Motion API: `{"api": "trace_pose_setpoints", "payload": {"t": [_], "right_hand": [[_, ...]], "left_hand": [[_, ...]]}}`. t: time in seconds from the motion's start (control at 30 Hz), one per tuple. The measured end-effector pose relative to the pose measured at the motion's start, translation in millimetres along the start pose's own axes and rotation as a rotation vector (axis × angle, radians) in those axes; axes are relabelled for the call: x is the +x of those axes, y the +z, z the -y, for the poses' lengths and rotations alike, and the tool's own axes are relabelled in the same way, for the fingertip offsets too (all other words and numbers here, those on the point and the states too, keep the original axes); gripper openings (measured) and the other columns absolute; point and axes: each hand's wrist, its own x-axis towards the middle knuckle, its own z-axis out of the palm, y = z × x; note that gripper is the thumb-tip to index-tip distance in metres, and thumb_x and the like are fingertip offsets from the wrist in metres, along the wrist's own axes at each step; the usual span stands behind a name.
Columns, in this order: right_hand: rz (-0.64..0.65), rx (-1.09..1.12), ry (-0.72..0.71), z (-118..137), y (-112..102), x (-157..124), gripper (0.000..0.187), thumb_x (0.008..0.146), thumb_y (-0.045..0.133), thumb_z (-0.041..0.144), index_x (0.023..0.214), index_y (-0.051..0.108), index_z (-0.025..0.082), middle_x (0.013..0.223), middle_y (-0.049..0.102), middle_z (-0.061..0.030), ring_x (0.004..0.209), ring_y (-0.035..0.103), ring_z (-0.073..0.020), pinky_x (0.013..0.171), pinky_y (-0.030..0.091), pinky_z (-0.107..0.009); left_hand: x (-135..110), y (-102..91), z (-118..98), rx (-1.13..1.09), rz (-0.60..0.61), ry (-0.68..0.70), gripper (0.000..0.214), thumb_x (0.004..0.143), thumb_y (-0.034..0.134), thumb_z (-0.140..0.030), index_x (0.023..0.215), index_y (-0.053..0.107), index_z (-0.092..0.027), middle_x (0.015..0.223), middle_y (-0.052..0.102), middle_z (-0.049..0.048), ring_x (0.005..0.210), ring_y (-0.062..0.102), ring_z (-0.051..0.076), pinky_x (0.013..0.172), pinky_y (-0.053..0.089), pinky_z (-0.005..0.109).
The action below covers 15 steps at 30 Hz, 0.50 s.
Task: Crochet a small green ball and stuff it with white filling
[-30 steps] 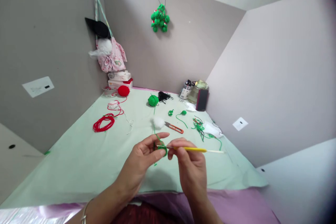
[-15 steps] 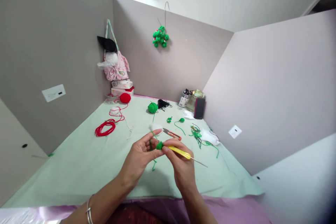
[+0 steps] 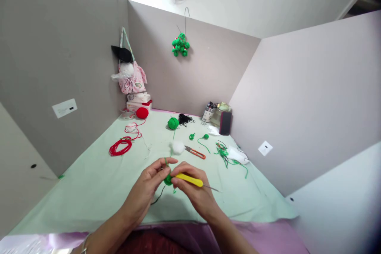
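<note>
Between thumb and fingers, my left hand (image 3: 151, 176) pinches a small green crochet piece (image 3: 168, 180); green yarn passes over its index finger. My right hand (image 3: 193, 186) is closed round the yellow handle of a crochet hook (image 3: 190, 179), whose bare metal end points right. The hook's working tip is hidden at the green piece. A dark strand (image 3: 159, 195) hangs below my left hand. Just beyond the hands lie a white tuft of stuffing (image 3: 177, 147) and orange thread snips (image 3: 195, 152). Farther back sits a green yarn ball (image 3: 173, 123).
Red yarn (image 3: 120, 146) lies coiled at left, near a red yarn ball (image 3: 142, 113). On the right are green yarn scraps (image 3: 222, 152) and a dark phone-like slab (image 3: 225, 123). A green crocheted cluster (image 3: 180, 45) hangs on the back panel. Panels border the table.
Both hands have moved left and slightly down with the green piece and the hook. The white stuffing is now in fuller view, and a dark strand shows below my left hand.
</note>
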Motion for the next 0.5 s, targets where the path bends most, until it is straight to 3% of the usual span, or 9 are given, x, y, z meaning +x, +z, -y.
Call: {"api": "trace_pose_setpoints", "payload": {"t": [0.07, 0.17, 0.2, 0.3, 0.4, 0.5], "right_hand": [[0.193, -0.148, -0.015, -1, -10, 18, 0.029, 0.092, 0.073, 0.031, 0.119, 0.072, 0.024, 0.097, 0.072, -0.0036, 0.078, 0.067, -0.0145, 0.072, 0.058, -0.028], [0.206, -0.698, -0.049, -15, -31, 59, 0.032, 0.097, 0.064, 0.024, 0.129, 0.065, 0.026, 0.116, 0.071, -0.0062, 0.094, 0.069, -0.0161, 0.089, 0.060, -0.034], [0.189, -0.782, -0.029, -24, -37, 73, 0.034, 0.096, 0.064, 0.019, 0.129, 0.065, 0.025, 0.122, 0.069, -0.0090, 0.102, 0.068, -0.0191, 0.094, 0.059, -0.039], [0.181, -0.899, 0.035, -54, -49, 108, 0.038, 0.090, 0.074, 0.018, 0.127, 0.066, 0.017, 0.132, 0.064, -0.0176, 0.121, 0.063, -0.0302, 0.102, 0.055, -0.053], [0.242, -0.920, 0.092, -73, -61, 127, 0.034, 0.100, 0.066, 0.036, 0.130, 0.063, 0.019, 0.133, 0.065, -0.0108, 0.113, 0.068, -0.0251, 0.095, 0.060, -0.047], [0.180, -0.886, 0.099, -69, -83, 141, 0.036, 0.100, 0.066, 0.036, 0.132, 0.063, 0.018, 0.134, 0.065, -0.0109, 0.113, 0.068, -0.0255, 0.095, 0.060, -0.047]], "left_hand": [[-1, -6.9, -3, 0.012, -0.063, 0.027, 0.025, 0.088, 0.077, -0.037, 0.108, 0.079, -0.022, 0.089, 0.066, 0.0011, 0.086, 0.055, 0.018, 0.083, 0.042, 0.028], [-2, -18.9, -7, 0.012, -0.168, 0.053, 0.024, 0.086, 0.079, -0.035, 0.105, 0.080, -0.021, 0.086, 0.062, 0.0001, 0.080, 0.051, 0.016, 0.081, 0.043, 0.025], [-2, -22.6, -7, 0.009, -0.185, 0.060, 0.023, 0.085, 0.080, -0.034, 0.104, 0.081, -0.021, 0.085, 0.060, -0.0001, 0.079, 0.050, 0.015, 0.080, 0.044, 0.025], [-2, -32.3, -12, -0.021, -0.189, 0.058, 0.023, 0.084, 0.082, -0.033, 0.102, 0.081, -0.020, 0.082, 0.060, -0.0009, 0.077, 0.052, 0.013, 0.078, 0.048, 0.023], [-3, -42.0, -27, -0.105, -0.218, 0.084, 0.019, 0.081, 0.084, -0.027, 0.097, 0.081, -0.018, 0.085, 0.064, 0.0002, 0.079, 0.058, 0.012, 0.078, 0.053, 0.021], [-10, -53.4, -55, -0.243, -0.346, 0.190, 0.007, 0.084, 0.074, -0.010, 0.087, 0.078, -0.015, 0.094, 0.070, 0.0031, 0.078, 0.063, 0.013, 0.074, 0.059, 0.022]]}}
